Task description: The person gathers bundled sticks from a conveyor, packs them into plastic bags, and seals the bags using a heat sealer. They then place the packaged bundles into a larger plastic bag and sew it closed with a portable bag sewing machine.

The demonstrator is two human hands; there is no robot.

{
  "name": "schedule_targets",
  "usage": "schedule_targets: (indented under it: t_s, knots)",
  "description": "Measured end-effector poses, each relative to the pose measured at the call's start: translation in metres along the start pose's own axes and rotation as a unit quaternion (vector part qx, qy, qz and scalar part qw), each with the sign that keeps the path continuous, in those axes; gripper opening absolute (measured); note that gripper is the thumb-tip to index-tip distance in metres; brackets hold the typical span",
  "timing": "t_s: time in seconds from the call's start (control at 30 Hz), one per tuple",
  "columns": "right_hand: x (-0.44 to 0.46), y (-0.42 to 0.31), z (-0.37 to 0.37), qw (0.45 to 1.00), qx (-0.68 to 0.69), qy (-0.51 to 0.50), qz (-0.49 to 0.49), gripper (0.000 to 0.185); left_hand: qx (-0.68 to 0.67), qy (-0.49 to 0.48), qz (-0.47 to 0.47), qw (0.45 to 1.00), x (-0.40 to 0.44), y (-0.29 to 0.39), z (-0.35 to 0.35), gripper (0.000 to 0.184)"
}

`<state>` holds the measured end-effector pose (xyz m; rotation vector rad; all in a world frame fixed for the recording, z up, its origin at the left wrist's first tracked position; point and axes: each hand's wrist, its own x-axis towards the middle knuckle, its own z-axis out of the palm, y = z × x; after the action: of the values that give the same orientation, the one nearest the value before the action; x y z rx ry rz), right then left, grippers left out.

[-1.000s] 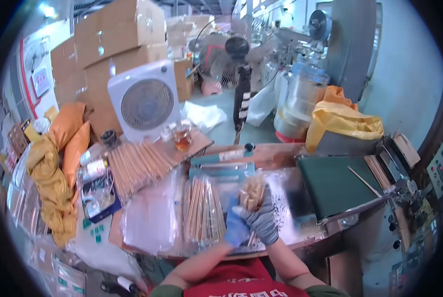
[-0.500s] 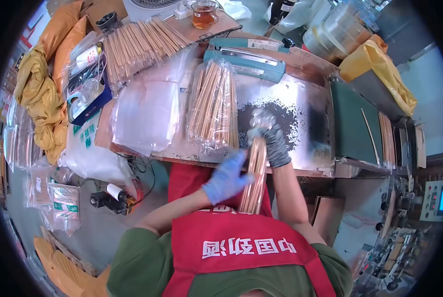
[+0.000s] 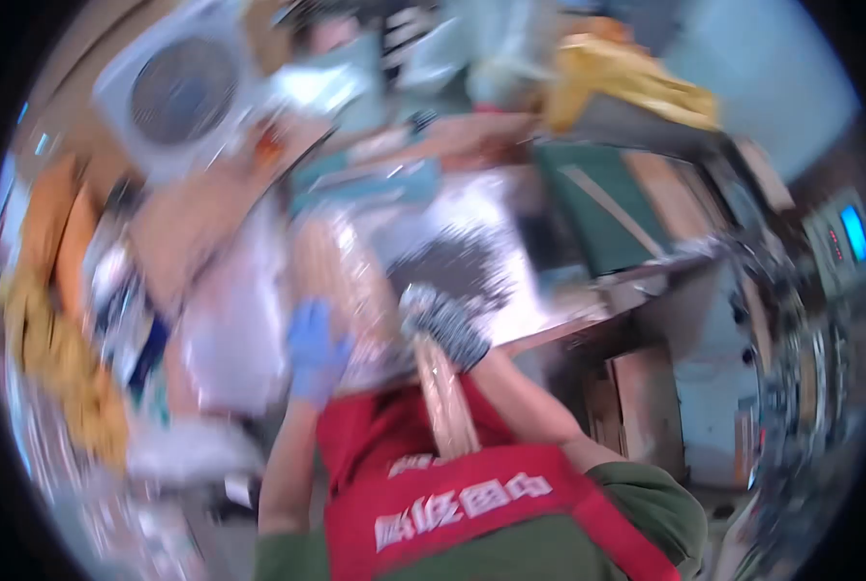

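Observation:
The view is smeared by motion. My right hand, in a dark grey striped glove, grips the top of a clear-wrapped bundle of sticks, which hangs down over the red apron. My left hand, in a blue glove, has its fingers apart and nothing in them. It is beside the lower left edge of a pile of wrapped stick bundles on the metal-topped table. Left of that hand lies a stack of clear plastic bags.
A teal sealer lies at the table's back. More sticks and a white fan are at the upper left. A green belt with sticks is on the right, below a yellow bag. Yellow cloth hangs at far left.
The view has swung and tilted. My left hand has moved away from the held bundle, leftwards to beside the pile. My right hand still grips the bundle's top.

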<state>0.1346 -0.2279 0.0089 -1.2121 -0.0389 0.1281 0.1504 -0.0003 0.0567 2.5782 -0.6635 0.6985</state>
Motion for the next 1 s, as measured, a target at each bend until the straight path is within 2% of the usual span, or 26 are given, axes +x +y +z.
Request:
schedule_targets:
  t_s: [0.03,0.07,0.1,0.13,0.17,0.2,0.23,0.27,0.3,0.37,0.4,0.43,0.47,0.5,0.53,0.6,0.67,0.7,0.77,0.8,0.83,0.87,0.9,0.93,0.97,1.0]
  knots:
    - [-0.004,0.001,-0.009,0.999,-0.019,0.004,-0.036,0.007,0.017,-0.133,0.008,0.991,-0.013,-0.011,0.004,0.030]
    - [-0.010,0.004,-0.002,0.998,-0.035,-0.003,-0.056,0.008,-0.047,-0.070,0.076,0.994,-0.015,-0.004,0.011,0.019]
    - [-0.005,0.009,0.011,0.996,-0.044,-0.016,-0.073,0.010,-0.110,-0.032,0.063,0.991,-0.024,-0.017,0.032,0.010]
    - [0.004,0.013,0.022,0.993,-0.058,-0.028,-0.098,0.012,-0.089,-0.021,0.030,0.995,-0.023,-0.022,0.040,0.010]
    - [0.014,0.014,0.025,0.989,-0.071,-0.034,-0.121,0.013,-0.201,-0.044,-0.076,0.976,-0.016,-0.027,0.053,0.011]
    - [0.020,0.011,0.024,0.986,-0.088,-0.033,-0.139,0.015,-0.307,-0.042,-0.185,0.933,-0.011,-0.032,0.064,0.016]
    - [0.030,0.013,0.023,0.986,-0.095,-0.033,-0.129,0.014,-0.170,-0.133,-0.107,0.970,-0.009,-0.056,0.077,0.024]
    - [0.029,0.004,0.017,0.987,-0.103,-0.020,-0.118,0.014,-0.015,-0.203,-0.036,0.978,0.001,-0.075,0.087,0.045]
    - [0.027,-0.002,0.014,0.989,-0.107,-0.015,-0.105,0.013,-0.016,-0.199,-0.022,0.980,0.018,-0.053,0.075,0.045]
    - [0.019,-0.008,0.004,0.989,-0.119,0.001,-0.085,0.013,0.206,-0.186,0.182,0.943,0.020,-0.003,0.043,0.044]
    - [0.012,-0.015,-0.001,0.988,-0.129,0.010,-0.080,0.013,0.067,-0.251,0.061,0.964,0.023,0.039,0.009,0.043]
    - [0.002,-0.024,-0.007,0.986,-0.143,0.024,-0.079,0.013,-0.078,-0.303,-0.061,0.948,0.019,0.076,-0.026,0.043]
    - [-0.008,-0.033,-0.013,0.983,-0.162,0.039,-0.079,0.014,-0.108,-0.293,-0.048,0.949,0.001,0.090,-0.050,0.043]
    - [-0.019,-0.044,-0.019,0.977,-0.184,0.060,-0.085,0.015,-0.134,-0.434,-0.087,0.887,-0.007,0.096,-0.067,0.045]
    - [-0.032,-0.060,-0.023,0.968,-0.214,0.079,-0.107,0.015,-0.215,-0.454,0.011,0.865,-0.037,0.071,-0.053,0.048]
    - [-0.058,-0.108,-0.022,0.930,-0.292,0.123,-0.186,0.018,-0.213,-0.432,-0.021,0.876,-0.009,0.090,-0.064,0.044]
    - [-0.073,-0.174,-0.002,0.855,-0.398,0.130,-0.307,0.020,-0.202,-0.426,-0.084,0.878,0.000,0.107,-0.083,0.035]
    - [-0.078,-0.204,0.013,0.807,-0.447,0.122,-0.366,0.021,-0.274,-0.247,0.027,0.929,0.007,0.095,-0.067,0.031]
    - [-0.078,-0.247,0.045,0.706,-0.526,0.074,-0.468,0.024,-0.265,-0.271,-0.021,0.925,0.082,0.149,-0.138,0.020]
    - [-0.071,-0.258,0.059,0.658,-0.562,0.039,-0.499,0.026,-0.304,-0.121,0.061,0.943,0.091,0.125,-0.120,0.019]
    - [-0.058,-0.262,0.070,0.618,-0.611,-0.013,-0.495,0.027,-0.089,0.095,0.198,0.971,0.105,0.114,-0.116,0.021]
    - [-0.044,-0.256,0.079,0.591,-0.669,-0.068,-0.446,0.029,-0.194,0.105,0.104,0.970,0.125,0.111,-0.120,0.022]
    - [-0.024,-0.244,0.085,0.586,-0.729,-0.097,-0.339,0.026,-0.294,0.111,0.009,0.949,0.143,0.109,-0.126,0.026]
    - [-0.004,-0.231,0.092,0.563,-0.784,-0.127,-0.230,0.029,-0.287,0.110,0.007,0.952,0.153,0.100,-0.114,0.026]
    - [0.002,-0.233,0.089,0.557,-0.789,-0.143,-0.217,0.028,-0.262,0.137,0.004,0.955,0.159,0.089,-0.091,0.019]
    - [0.001,-0.238,0.079,0.576,-0.761,-0.132,-0.267,0.027,-0.226,0.167,-0.010,0.960,0.155,0.076,-0.081,0.013]
